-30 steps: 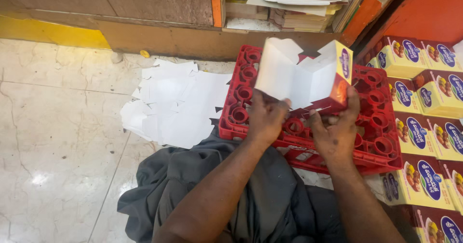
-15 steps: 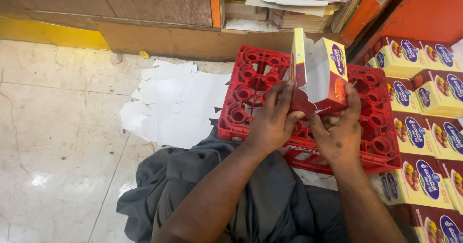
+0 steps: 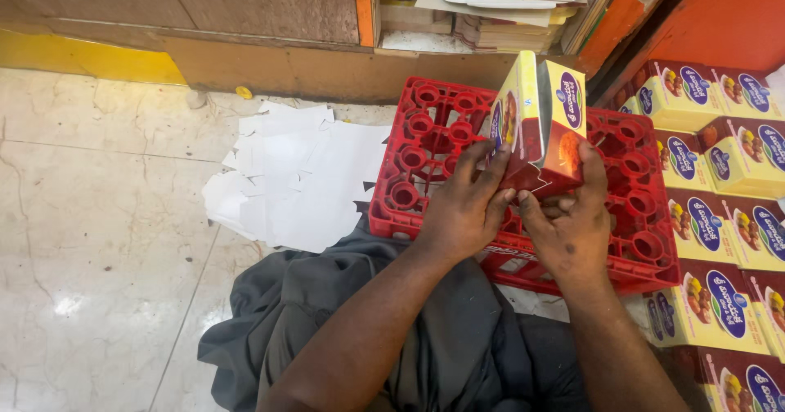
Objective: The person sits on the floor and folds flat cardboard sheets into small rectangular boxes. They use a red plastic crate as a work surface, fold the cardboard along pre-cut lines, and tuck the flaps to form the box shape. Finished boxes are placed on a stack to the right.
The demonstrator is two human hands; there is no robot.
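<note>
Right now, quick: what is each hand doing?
Left hand: closed on the yellow and red carton, fingers up its left side.
Right hand: closed on the same carton's lower right corner.

Red plastic bottle crate (image 3: 425,146) upside down on pale marble floor (image 3: 90,216). Flat white cardboard blanks (image 3: 298,183) piled just left of it. Finished yellow cartons (image 3: 724,146) stacked at right. Paper stack (image 3: 491,7) on the shelf above.

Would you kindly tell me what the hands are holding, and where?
Both hold one yellow-and-red carton by its lower end: left hand on its left side, right hand underneath and right.
</note>
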